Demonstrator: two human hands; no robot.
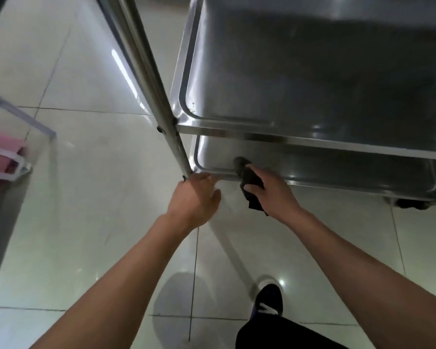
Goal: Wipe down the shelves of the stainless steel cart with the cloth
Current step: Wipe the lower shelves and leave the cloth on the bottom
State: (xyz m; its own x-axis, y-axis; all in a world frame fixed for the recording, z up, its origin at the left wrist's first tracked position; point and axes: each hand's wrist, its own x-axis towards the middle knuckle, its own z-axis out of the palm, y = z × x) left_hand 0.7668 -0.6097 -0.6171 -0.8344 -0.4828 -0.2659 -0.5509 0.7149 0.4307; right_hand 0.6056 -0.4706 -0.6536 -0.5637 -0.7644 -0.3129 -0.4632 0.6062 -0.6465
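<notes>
Stage: bottom shelf [312,163] underway, front corner by cart leg [161,107] | right hand [269,191] fingers clutch dark cloth [248,176] | left hand [195,195] fingers curled at leg's foot | middle shelf [312,79]: cleanliness unclear

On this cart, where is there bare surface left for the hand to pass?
The middle shelf is bare inside its raised rim. The bottom shelf is bare rightward of the cloth. The near left corner is crowded: left hand by the post, right hand gripping the cloth.
</notes>
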